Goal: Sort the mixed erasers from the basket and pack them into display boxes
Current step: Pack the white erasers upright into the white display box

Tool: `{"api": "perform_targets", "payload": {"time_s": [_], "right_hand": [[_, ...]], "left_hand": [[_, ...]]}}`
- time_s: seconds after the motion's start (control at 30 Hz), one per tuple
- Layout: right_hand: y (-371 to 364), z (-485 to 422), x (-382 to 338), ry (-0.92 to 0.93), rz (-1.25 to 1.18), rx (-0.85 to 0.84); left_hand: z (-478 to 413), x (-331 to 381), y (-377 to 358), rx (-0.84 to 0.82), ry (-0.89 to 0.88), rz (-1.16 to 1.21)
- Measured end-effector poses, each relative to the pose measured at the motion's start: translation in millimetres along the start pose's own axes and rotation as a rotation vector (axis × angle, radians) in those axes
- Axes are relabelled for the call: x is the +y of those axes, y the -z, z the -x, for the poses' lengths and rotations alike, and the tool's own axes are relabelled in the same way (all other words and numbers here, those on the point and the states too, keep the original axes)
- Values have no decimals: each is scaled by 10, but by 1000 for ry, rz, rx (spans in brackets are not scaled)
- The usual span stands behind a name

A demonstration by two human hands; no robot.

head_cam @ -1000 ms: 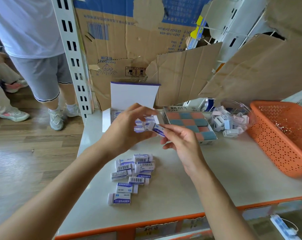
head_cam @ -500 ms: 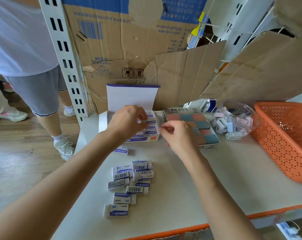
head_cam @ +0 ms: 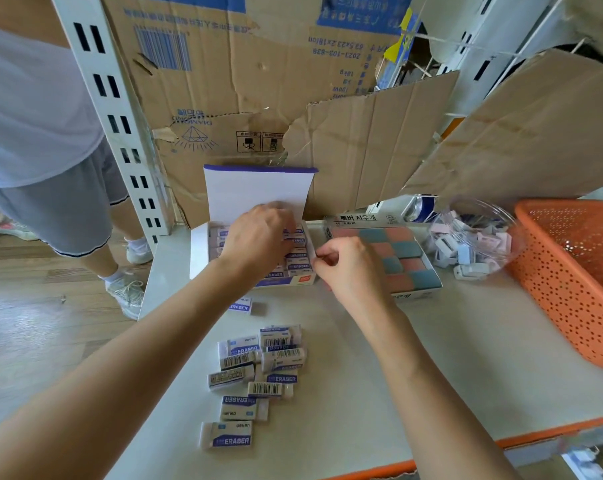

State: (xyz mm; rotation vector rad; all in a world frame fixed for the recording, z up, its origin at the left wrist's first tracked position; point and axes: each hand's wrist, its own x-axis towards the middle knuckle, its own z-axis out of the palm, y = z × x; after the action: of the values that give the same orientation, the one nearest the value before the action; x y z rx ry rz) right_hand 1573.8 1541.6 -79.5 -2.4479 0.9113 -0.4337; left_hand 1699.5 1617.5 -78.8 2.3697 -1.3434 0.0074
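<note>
Head view: the white display box [head_cam: 197, 251] sits at the back of the shelf top [head_cam: 431, 358] with its lid standing up, partly filled with rows of blue-and-white sleeved erasers [head_cam: 298, 252]. The left hand [head_cam: 258, 237] lies over those rows with its fingers pointed down into the box; its back hides the fingertips, so I cannot tell whether it has an eraser or only presses on one. The right hand [head_cam: 348, 268] is curled, with thumb and forefinger meeting at the box's right wall, which it looks to pinch and steady. A loose pile of the same erasers [head_cam: 258, 365] waits nearer the front edge, and a single eraser [head_cam: 241, 305] lies just in front of the box. Beside it on the right is a box of pink and teal erasers [head_cam: 404, 251], then a clear tub of small pieces [head_cam: 473, 237] and the orange basket [head_cam: 570, 271].

Risks, as I judge them: pressing a piece into a tight row could tip or lift its neighbours, and a hard push might slide the light card box back if the right hand lets go of the wall
</note>
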Motion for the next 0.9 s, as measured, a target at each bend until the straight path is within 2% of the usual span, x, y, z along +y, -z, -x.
{"api": "perform_targets", "payload": {"time_s": [0.3, 0.43, 0.63, 0.9], "right_hand": [[-21, -4, 11, 43, 6, 5], [6, 71, -10, 89, -54, 12], [53, 362, -7, 304, -99, 116], [32, 785, -30, 358, -104, 14]], "left_hand": [[-17, 47, -46, -6, 34, -134], [137, -9, 65, -42, -83, -51], [710, -86, 337, 69, -180, 162], [1451, -138, 627, -247, -344, 164]]}}
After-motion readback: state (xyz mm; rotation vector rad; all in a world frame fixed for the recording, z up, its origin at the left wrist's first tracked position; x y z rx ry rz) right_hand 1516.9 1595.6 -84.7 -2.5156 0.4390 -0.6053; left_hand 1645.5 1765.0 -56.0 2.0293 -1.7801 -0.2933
